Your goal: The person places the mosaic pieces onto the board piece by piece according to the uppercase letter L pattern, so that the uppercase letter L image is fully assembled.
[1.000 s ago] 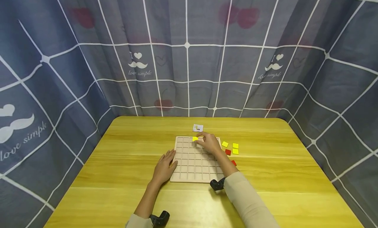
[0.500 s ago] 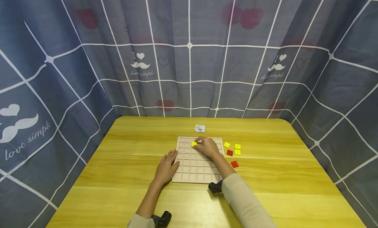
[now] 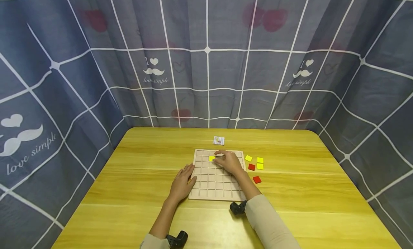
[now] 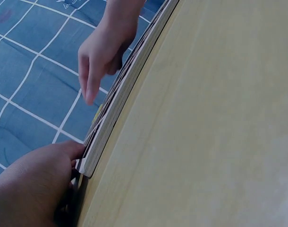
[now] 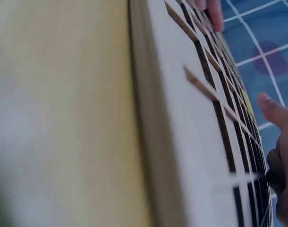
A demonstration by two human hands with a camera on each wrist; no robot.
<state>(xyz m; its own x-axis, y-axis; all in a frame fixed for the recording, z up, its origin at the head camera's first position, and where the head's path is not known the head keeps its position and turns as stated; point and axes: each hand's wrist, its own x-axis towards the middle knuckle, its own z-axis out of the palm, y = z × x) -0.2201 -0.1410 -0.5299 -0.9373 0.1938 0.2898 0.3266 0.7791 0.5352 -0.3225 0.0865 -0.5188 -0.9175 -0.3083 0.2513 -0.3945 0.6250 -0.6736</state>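
Note:
A pale wooden grid board point(image 3: 214, 184) lies on the table. One yellow square tile point(image 3: 211, 158) sits in a cell near its far left part. Just right of that tile hovers my right hand point(image 3: 228, 162), thumb and index finger apart; both wrist views show a small gap between the fingertips and the yellow tile point(image 4: 97, 112). My left hand point(image 3: 181, 183) rests against the board's left edge with fingers extended. In the left wrist view, the left hand point(image 4: 38, 177) touches the board's corner.
Right of the board lie several loose tiles, among them a yellow tile point(image 3: 248, 158), a red tile point(image 3: 251, 167) and a nearer red tile point(image 3: 256, 179). A small printed grid card point(image 3: 218, 140) lies behind the board. A grey checked curtain point(image 3: 206, 80) surrounds the table.
My right hand has brought the yellow tile from the board's far edge down into a cell nearer me, then let go of it. The left hand stays at the board's edge.

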